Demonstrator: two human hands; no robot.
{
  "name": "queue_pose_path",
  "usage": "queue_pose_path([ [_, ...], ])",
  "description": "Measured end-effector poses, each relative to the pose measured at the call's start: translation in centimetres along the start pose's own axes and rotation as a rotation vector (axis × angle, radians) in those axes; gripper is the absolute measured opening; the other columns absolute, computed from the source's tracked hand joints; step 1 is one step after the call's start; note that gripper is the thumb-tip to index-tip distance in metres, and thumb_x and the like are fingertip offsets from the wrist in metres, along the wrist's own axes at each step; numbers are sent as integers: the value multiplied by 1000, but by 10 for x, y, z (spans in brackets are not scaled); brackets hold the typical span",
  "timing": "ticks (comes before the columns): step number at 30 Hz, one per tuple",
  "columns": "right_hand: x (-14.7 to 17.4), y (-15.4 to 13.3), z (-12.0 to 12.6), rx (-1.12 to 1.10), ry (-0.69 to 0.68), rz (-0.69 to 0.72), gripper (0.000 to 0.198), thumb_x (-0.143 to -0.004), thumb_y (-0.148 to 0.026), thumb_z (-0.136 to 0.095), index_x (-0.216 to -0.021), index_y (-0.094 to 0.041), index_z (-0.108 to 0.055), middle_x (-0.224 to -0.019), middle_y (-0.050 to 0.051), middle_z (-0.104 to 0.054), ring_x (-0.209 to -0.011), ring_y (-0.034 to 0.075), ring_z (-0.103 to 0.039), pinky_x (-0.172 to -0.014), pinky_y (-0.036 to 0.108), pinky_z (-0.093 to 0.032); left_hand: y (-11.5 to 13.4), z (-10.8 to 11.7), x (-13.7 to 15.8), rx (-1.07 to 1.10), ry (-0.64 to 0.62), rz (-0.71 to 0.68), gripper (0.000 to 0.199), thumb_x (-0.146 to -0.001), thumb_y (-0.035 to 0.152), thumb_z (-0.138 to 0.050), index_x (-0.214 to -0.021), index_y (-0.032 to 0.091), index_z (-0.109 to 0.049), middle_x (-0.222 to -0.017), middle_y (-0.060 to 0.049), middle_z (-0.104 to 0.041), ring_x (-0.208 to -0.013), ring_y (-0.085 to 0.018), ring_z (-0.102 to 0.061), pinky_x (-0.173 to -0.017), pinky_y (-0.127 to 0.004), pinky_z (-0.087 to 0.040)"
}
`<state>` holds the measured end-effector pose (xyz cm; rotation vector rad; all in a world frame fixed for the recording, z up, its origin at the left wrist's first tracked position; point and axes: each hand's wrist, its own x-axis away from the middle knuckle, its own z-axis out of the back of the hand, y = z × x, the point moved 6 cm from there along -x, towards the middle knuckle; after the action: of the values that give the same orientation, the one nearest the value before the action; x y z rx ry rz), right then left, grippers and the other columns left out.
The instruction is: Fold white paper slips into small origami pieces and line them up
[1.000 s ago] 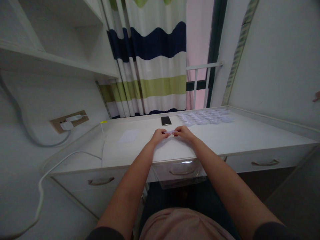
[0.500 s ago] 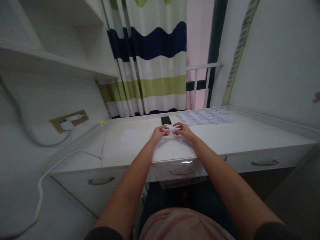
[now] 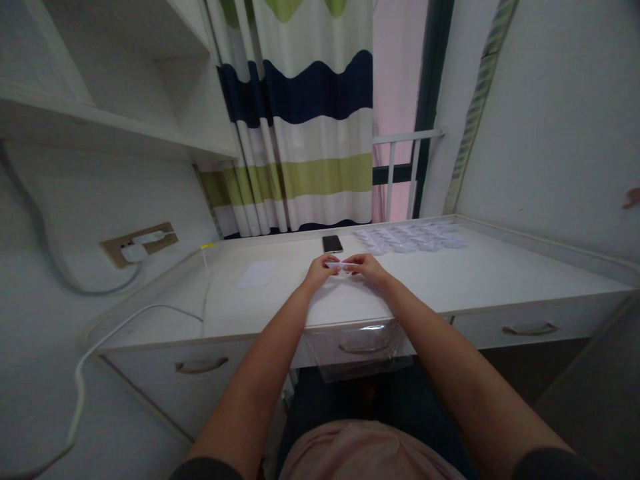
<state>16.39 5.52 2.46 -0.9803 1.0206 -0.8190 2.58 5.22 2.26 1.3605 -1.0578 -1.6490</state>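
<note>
Together, the left hand and the right hand pinch a white slip in narrowed fingers, one at each end, over the near-middle of the surface. From the slip, a phone lies close at eleven o'clock, a white sheet well apart at nine, and rows of white pieces at two.

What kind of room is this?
It looks like a study corner, maybe in a bedroom, though the pictures can't say for sure. There's a white desk with drawers, a shelf unit above its left side, and a striped curtain behind it.
</note>
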Motion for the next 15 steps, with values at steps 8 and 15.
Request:
queue_pose_path([
  [8,-5,6,-2,-2,-3,37,28,-55,-35,-72,-71,-12,-68,-67,5,-66,-60,12,-55,-59,25,-45,4,-3,2,-87,-9,-5,27,-52,21,-73,-74,13,-58,-64,1,-60,-59,-10,-57,-61,-24,-47],
  [15,-3,9,-4,16,-36,11,28,-53,-33,-73,-68,-10,-66,-58,4,-62,-53,10,-54,-55,23,-43,3,0,1,-65,47,6,24,-54,17,-70,-74,13,-58,-61,2,-59,-57,-10,-56,-59,-23,-46],
])
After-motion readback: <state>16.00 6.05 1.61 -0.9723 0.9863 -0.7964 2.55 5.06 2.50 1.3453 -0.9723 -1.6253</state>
